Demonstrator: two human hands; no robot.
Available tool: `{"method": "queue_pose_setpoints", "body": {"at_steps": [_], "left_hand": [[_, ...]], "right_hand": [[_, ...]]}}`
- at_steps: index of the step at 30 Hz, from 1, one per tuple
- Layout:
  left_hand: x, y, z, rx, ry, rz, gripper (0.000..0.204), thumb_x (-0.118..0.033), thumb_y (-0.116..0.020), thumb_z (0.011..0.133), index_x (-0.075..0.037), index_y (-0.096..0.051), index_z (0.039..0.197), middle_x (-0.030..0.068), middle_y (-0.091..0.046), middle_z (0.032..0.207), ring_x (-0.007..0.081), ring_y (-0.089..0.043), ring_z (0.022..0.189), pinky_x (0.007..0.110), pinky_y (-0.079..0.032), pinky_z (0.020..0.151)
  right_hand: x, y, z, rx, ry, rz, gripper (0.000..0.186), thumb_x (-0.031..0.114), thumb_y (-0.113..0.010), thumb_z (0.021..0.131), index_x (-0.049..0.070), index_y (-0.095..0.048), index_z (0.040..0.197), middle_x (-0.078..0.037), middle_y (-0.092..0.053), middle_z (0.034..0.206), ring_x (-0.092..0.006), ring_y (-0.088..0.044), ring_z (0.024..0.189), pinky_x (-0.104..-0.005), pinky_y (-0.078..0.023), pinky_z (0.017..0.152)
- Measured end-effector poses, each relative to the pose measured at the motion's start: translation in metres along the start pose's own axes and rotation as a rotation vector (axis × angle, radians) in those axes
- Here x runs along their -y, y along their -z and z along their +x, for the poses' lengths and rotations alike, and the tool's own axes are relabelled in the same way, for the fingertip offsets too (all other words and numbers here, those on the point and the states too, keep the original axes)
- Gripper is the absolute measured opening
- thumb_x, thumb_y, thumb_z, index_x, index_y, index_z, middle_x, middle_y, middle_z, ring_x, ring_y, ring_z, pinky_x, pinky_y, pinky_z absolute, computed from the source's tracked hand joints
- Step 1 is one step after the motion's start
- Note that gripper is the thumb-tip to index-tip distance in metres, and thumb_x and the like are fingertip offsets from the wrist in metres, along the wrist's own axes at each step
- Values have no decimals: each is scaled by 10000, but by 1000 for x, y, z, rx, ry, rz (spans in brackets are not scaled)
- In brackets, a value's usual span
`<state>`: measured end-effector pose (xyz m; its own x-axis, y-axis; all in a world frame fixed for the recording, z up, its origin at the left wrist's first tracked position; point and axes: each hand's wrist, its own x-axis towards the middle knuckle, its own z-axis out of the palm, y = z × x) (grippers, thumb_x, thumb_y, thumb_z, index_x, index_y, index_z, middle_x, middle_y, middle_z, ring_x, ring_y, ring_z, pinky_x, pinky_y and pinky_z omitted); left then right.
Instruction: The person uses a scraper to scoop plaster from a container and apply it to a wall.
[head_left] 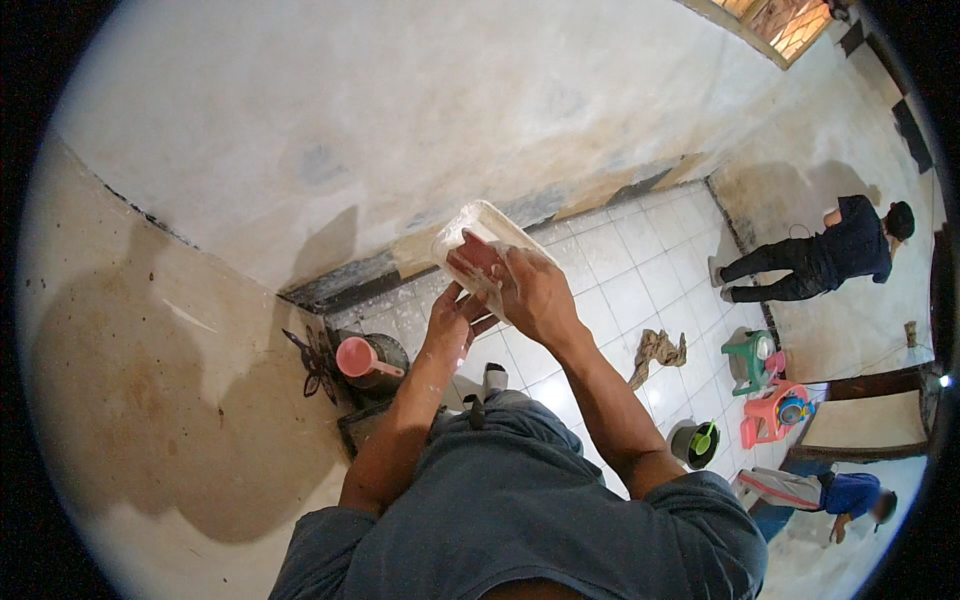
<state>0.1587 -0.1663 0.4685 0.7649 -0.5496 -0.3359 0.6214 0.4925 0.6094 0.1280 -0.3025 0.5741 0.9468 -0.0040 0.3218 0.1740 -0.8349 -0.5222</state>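
Observation:
My left hand (452, 314) is under the near side of a white rectangular plastic tray (521, 232), its fingers curled up against it. Whitish paste coats the inside of the tray. In my right hand (541, 296) is a flat reddish-brown spreader (480, 256), held over the tray, its face smeared with white. My fingers hide the spreader's near end and part of the tray. Both forearms reach forward, and white smears mark the left one. Tray and spreader are in front of the lower part of a patchy, pale wall (330, 130).
A pink dipper (362, 358) rests on a dark bucket at left. On the white tiles (640, 235) lie a crumpled brown cloth (658, 355) and a black bucket (695, 444). Green (746, 360) and pink stools (768, 415) stand right. Two people (835, 250) are at right.

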Motion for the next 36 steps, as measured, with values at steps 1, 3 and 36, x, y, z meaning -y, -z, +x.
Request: {"method": "queue_pose_setpoints", "body": {"at_steps": [1,3,36], "left_hand": [[0,2,-1,4,3,10,471,-127,-649,915,-86,-454,1342,108,-599,1228,254,-638,1065,398,-572,881],[-1,-1,-1,1,6,12,470,-126,-646,918,-93,-452,1345,103,-597,1228,248,-639,1062,392,-573,876],[30,-40,47,46,-57,-38,505,-167,-618,942,-80,-390,1384,116,-577,1237,245,-634,1072,407,-573,898]], "right_hand": [[2,0,0,18,-56,0,262,93,-591,831,-12,-569,1071,-259,-632,933,-453,-614,881,-498,-505,759],[0,0,3,27,-112,-7,356,128,-606,810,-1,-560,1138,-255,-640,984,-442,-618,928,-497,-511,800],[-58,29,20,-13,-48,57,184,129,-573,879,-10,-595,998,-256,-636,901,-463,-608,855,-501,-486,745]]}}
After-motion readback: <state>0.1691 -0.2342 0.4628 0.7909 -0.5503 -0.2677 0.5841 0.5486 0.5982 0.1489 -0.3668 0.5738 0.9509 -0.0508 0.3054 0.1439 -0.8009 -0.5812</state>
